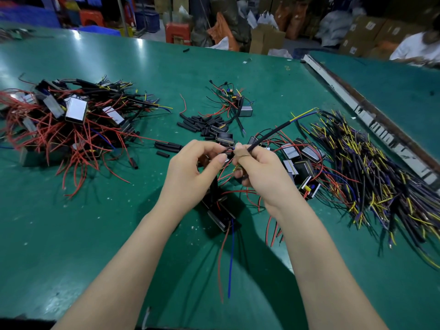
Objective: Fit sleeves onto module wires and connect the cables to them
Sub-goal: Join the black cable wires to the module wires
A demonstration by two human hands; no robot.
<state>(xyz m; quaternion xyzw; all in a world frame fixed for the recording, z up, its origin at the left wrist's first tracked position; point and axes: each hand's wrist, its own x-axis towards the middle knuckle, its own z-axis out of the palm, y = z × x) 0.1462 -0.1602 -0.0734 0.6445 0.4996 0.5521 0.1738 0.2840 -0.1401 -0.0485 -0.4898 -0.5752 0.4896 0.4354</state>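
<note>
Right hand [257,172] is pinching black cable [273,133], its length running up-right; left hand [190,172] is pinching module wire [227,151], tips meeting between hands.

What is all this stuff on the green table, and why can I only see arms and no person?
The camera is worn on the person's head and looks down, so you see just their own arms and hands. The left hand pinches thin red wires that come from a small black module hanging below the hands. The right hand holds a black cable with yellow and blue wires at its far end. The two hands meet in the middle, so the person seems to be joining them.

On the green table lie a heap of modules with red wires on the left, a pile of short black sleeves in the middle, and a bundle of cables on the right.
</note>
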